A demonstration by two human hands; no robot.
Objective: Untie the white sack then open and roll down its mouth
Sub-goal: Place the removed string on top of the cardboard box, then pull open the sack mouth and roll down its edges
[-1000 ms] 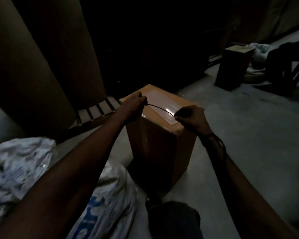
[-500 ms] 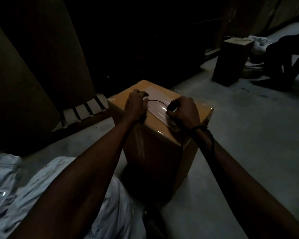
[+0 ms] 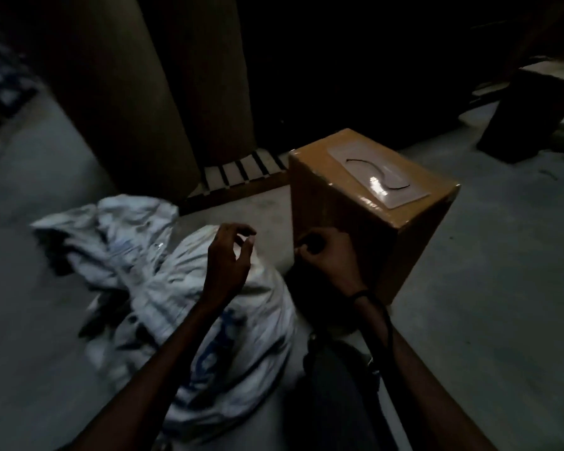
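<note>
A white sack (image 3: 176, 288) with blue print lies crumpled on the floor at the lower left. My left hand (image 3: 228, 255) hovers just above its upper end, fingers spread and holding nothing. My right hand (image 3: 326, 255) is in front of the brown cardboard box (image 3: 339, 196), fingers curled; whether it holds anything is too dark to tell. A thin dark string (image 3: 376, 172) lies curved on the taped top of the box.
A slatted wooden pallet (image 3: 241, 172) lies behind the sack, under tall brown rolls (image 3: 137, 92). A second dark box (image 3: 531, 109) stands at the far right. Grey concrete floor (image 3: 485, 304) spreads to the right. My dark-clothed knee (image 3: 336, 395) is at the bottom.
Both hands let go of the string, which now rests on the box top, and dropped down toward the sack. The view swung left and down, showing more of the sack.
</note>
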